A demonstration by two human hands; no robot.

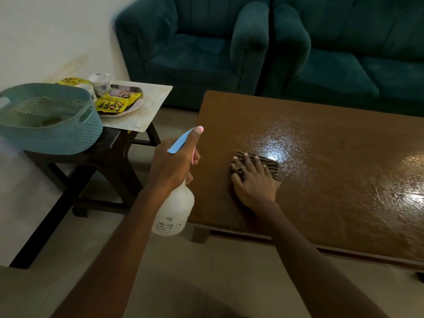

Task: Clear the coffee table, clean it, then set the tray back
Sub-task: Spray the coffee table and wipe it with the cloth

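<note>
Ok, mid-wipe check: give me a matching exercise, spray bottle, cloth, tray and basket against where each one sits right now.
Things:
1. spray bottle
2. striped cloth
3. tray
4. basket

Places:
A. pressed under the right hand on the coffee table
B. on the pale mat, carrying snack packets
C. gripped in the left hand, beside the table's edge
D. on the dark side table, far left

Pairs: 1-C, 2-A, 3-B, 4-D
</note>
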